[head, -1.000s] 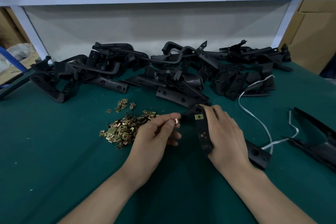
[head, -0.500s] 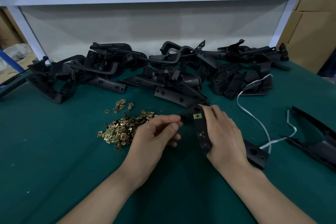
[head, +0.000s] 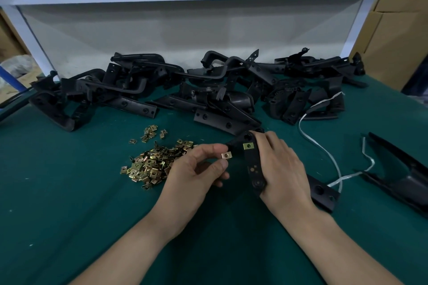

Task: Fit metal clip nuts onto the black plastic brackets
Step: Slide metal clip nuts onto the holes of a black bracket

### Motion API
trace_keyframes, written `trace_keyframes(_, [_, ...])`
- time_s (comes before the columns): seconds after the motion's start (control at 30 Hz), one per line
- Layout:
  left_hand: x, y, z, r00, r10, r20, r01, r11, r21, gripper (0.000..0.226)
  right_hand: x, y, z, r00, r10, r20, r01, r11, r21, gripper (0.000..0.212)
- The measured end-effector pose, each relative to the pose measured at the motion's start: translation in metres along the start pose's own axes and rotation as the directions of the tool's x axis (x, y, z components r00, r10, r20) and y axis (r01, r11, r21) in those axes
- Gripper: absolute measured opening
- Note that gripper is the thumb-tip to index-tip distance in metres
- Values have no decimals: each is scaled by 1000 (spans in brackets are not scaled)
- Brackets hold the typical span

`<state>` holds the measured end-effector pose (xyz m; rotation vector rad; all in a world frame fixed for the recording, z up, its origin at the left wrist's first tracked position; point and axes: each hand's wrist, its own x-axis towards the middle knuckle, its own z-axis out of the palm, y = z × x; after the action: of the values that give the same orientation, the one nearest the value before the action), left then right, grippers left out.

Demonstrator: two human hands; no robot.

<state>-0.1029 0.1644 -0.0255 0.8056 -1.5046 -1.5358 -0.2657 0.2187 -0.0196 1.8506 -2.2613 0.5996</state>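
Observation:
My left hand [head: 196, 169] pinches a small brass-coloured clip nut [head: 226, 155] between thumb and forefinger, just left of a black plastic bracket [head: 253, 166]. My right hand [head: 280, 169] grips that bracket from the right and holds it over the green mat. One clip nut [head: 248, 146] sits fitted near the bracket's upper end, below a round hole. A loose heap of clip nuts [head: 152, 164] lies on the mat left of my left hand.
A long pile of black brackets [head: 196, 92] runs across the back of the green table [head: 69, 215]. A white strap [head: 324, 152] curls at the right, next to a large black part [head: 405, 176]. White shelf frame behind, cardboard boxes at the far right.
My left hand has turned the pinched clip nut so its flat face shows, and holds it slightly lower beside the bracket. The right hand and bracket stay almost in place.

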Motion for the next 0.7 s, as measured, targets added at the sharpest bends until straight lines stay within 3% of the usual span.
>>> trace_keyframes(0.23, [-9,5,7,991,16,131,-39,983,179,21,0,0,0,1000,9,17,-9,1000,4,73])
trace_keyframes(0.7, [-12,6,8,988,27,154,-58,978,202,19,0,-1,0,1000,3,22,-3,1000,-9,72])
